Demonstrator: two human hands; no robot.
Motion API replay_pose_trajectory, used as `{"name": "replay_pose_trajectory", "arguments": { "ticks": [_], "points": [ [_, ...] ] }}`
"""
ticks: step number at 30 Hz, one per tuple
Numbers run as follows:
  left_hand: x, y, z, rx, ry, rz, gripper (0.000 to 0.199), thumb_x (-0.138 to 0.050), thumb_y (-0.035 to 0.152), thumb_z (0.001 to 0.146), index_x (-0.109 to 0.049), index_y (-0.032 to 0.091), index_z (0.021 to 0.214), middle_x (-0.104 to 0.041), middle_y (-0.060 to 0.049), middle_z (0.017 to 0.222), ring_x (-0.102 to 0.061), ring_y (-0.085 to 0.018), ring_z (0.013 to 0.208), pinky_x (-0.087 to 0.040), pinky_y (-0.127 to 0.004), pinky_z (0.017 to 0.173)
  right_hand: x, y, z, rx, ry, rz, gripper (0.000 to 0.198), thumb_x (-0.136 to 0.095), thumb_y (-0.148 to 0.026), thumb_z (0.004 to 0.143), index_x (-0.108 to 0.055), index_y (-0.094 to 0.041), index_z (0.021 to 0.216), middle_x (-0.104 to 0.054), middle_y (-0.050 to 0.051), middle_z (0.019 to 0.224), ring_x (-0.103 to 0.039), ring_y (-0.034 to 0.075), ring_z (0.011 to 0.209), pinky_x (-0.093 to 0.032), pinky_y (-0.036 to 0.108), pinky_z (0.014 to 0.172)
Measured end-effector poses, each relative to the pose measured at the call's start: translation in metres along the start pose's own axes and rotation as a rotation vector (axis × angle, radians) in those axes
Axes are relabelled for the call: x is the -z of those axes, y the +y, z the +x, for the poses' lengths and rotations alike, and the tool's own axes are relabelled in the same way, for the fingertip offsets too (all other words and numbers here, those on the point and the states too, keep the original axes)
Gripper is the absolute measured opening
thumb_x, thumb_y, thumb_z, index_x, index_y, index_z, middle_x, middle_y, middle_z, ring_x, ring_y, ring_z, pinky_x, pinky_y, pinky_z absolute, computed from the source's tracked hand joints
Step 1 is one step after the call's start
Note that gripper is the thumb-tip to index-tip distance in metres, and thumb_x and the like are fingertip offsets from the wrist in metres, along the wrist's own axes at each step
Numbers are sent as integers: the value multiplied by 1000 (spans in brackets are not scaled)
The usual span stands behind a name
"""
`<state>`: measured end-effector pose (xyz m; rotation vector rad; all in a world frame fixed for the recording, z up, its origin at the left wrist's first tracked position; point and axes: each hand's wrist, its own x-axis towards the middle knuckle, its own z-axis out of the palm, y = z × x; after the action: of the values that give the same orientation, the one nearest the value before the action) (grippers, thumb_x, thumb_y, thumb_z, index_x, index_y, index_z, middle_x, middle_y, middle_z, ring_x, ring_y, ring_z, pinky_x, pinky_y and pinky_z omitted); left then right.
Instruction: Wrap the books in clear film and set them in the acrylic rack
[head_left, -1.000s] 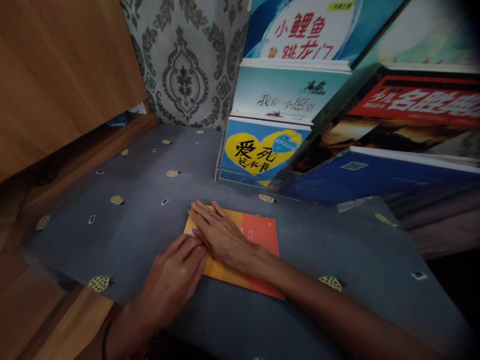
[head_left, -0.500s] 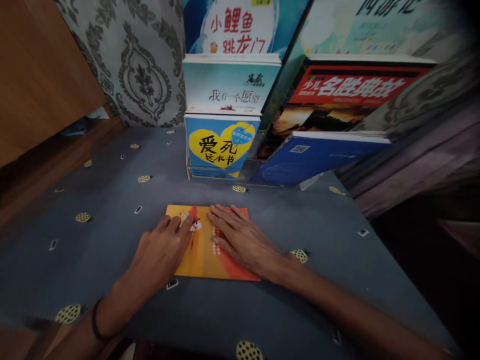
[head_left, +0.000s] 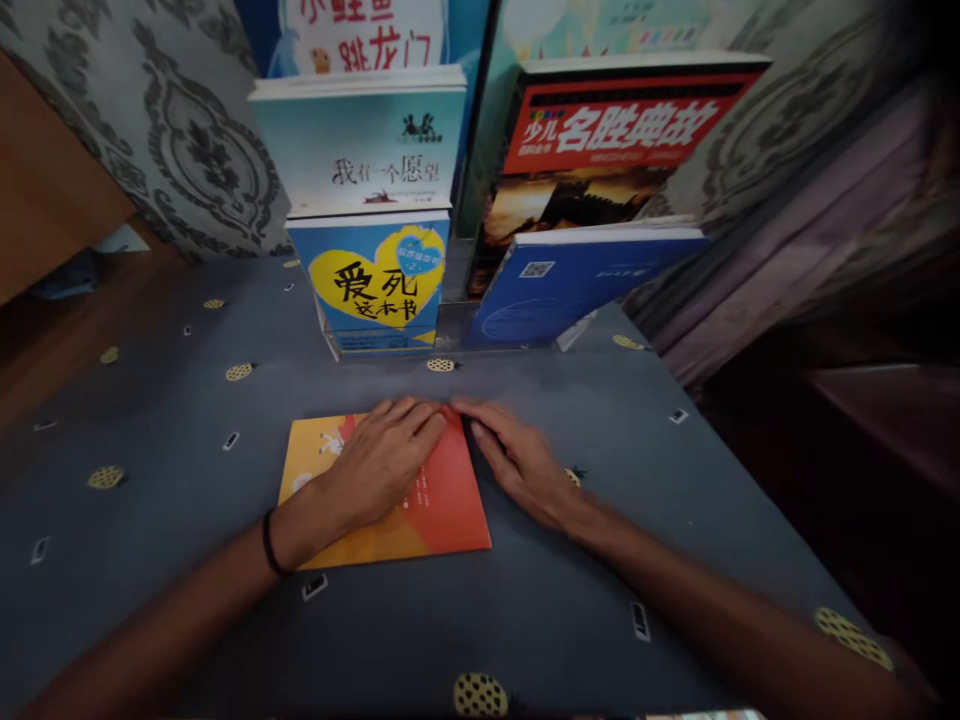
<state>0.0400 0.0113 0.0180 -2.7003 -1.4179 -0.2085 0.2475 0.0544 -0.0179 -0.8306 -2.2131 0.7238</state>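
A thin yellow, orange and red book lies closed on the cloth-covered table, with small white print and a white figure on its cover. My left hand rests across the upper middle of the cover, its fingers slightly bent toward the top right corner, and hides part of the picture. A dark band circles that wrist. At the top right corner is my right hand, fingers stretched toward the corner and thumb a little apart. Whether its fingertips touch the book's edge I cannot tell.
Behind the book, a clear rack holds several upright books, among them a blue and yellow one, a plain blue one and a red and black one. Patterned cloth hangs behind. A wooden panel stands at the left.
My left hand has moved right across the cover toward the top right corner. My right hand has slid off the cover to that corner. The camera view has shifted.
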Motion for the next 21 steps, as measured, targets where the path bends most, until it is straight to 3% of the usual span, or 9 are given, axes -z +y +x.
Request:
{"name": "replay_pose_trajectory", "arguments": {
  "ticks": [4,9,17,21],
  "points": [
    [-7,-4,0,-16,48,-64,36,-42,2,92,-58,14,121,-67,-13,124,-62,-26,110,-50,-41,89,4,4,1,-75,38,58,38,-39,-21,101,-60,-25,133,-70,8,126,-66,22,117,-55,44,100],
    [-11,-7,-2,-71,57,-127,49,-36,-1,94,-49,14,138,-57,-13,144,-46,-26,137,-44,-43,101,3,4,1,-88,55,98,38,-39,-18,100,-60,-23,132,-70,9,122,-65,21,112,-55,44,98],
    [-7,0,5,-113,20,-69,42,-33,4,98,-54,10,135,-61,-16,138,-52,-29,129,-46,-45,99,2,6,0,-48,54,92,39,-38,-17,99,-58,-24,132,-68,8,124,-63,22,116,-52,46,102],
    [-8,-4,2,-168,21,-80,44,-35,6,98,-53,15,138,-61,-13,140,-52,-28,131,-47,-45,99,1,8,-1,-23,45,85,39,-36,-17,100,-56,-24,132,-67,8,127,-61,22,119,-50,48,104]
  ]
}}
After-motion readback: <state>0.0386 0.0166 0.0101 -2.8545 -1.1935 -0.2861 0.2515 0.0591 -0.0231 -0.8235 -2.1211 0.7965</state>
